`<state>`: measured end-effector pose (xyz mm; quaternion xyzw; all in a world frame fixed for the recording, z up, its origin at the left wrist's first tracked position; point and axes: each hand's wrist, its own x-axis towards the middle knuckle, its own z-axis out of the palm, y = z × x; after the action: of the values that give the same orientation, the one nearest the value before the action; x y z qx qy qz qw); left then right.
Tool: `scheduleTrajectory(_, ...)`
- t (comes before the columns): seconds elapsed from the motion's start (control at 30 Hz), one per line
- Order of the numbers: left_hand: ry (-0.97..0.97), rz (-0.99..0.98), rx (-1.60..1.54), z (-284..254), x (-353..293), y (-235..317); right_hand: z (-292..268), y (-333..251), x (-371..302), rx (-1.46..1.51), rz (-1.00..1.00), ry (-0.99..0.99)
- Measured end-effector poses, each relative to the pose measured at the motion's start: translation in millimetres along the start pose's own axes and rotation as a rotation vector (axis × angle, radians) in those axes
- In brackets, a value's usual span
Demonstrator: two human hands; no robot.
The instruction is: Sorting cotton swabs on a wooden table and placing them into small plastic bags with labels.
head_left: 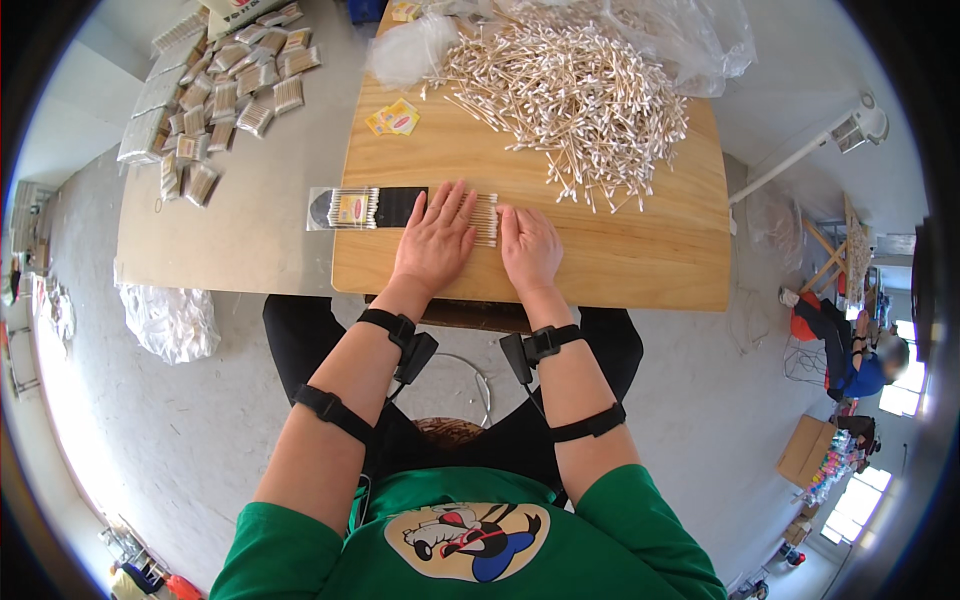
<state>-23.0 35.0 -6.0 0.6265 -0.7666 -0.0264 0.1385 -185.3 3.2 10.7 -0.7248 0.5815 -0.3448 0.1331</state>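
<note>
My left hand lies flat, palm down and fingers extended, over a row of cotton swabs on the wooden board. At the right end of this row my right hand is curled into a fist, its thumb side against the swab tips; nothing sticks out of it. A black strip reaches left from beneath my left fingers to a clear plastic bag. Inside the bag are swabs and a yellow label card. The part of the row under my left palm is hidden.
Behind my hands spreads a large heap of loose swabs, with crumpled clear plastic at its far edge. Yellow cards lie left of it. Packed swab bags cover the grey table's far left. Another person is far right.
</note>
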Motion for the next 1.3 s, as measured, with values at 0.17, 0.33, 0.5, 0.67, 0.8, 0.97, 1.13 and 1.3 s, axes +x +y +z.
scheduleTrajectory(0.17,0.018,0.002,-0.02,-1,1,0,0,7,35,0.125,0.182,-0.136)
scheduleTrajectory(0.33,0.004,-0.005,-0.068,-10,1,5,5,10,72,0.049,-0.146,-0.423)
scheduleTrajectory(0.5,-0.003,-0.009,-0.073,-10,-2,4,7,9,77,0.072,-0.198,-0.426)
scheduleTrajectory(0.67,-0.026,-0.015,-0.077,-12,-1,4,5,15,74,0.144,-0.204,-0.452)
scheduleTrajectory(0.8,-0.01,-0.006,-0.028,-10,1,6,11,15,74,0.156,-0.117,-0.364)
scheduleTrajectory(0.97,0.002,-0.021,-0.052,-6,1,5,8,9,38,-0.047,-0.277,-0.077)
scheduleTrajectory(1.13,-0.049,-0.013,0.016,-6,1,0,-1,-1,-19,-0.289,-0.32,-0.31)
scheduleTrajectory(1.3,-0.059,-0.011,-0.029,-2,4,2,2,0,-19,-0.352,-0.295,-0.299)
